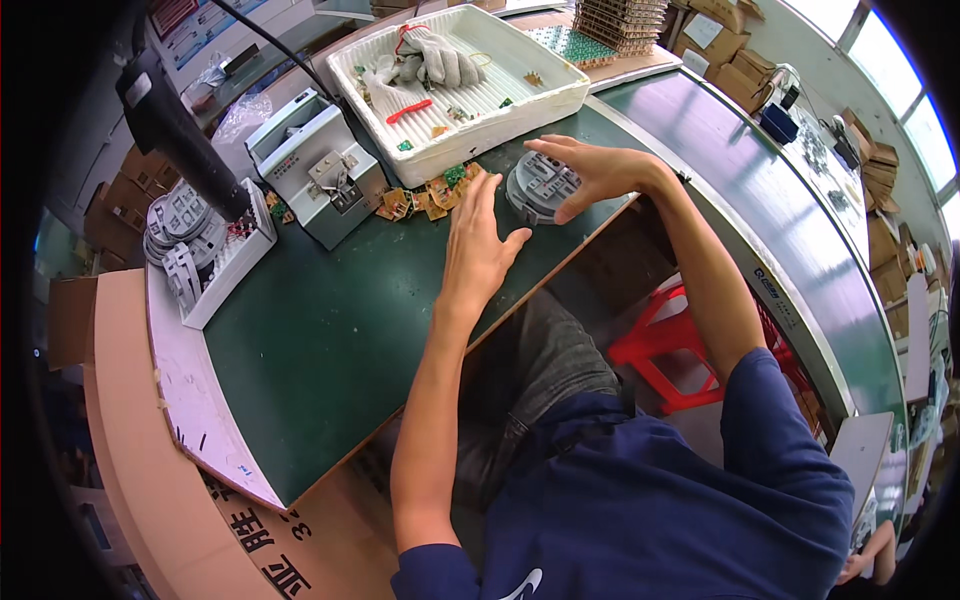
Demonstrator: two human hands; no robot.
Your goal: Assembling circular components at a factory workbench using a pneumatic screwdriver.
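A short stack of round grey plastic parts rests on the green work surface close to its front edge. My right hand reaches around the stack's right side, thumb and fingers spread apart; whether the fingertips touch it I cannot tell. To the left of the stack is my left hand, open with its thumb out toward the stack and nothing in it. Beyond my left fingertips lie small orange and green circuit boards in a loose pile.
A grey bench machine stands behind left, near a black tube. A white bin and more grey parts sit leftward. The white tray at the back holds gloves. On the right runs a green conveyor; below is a red stool.
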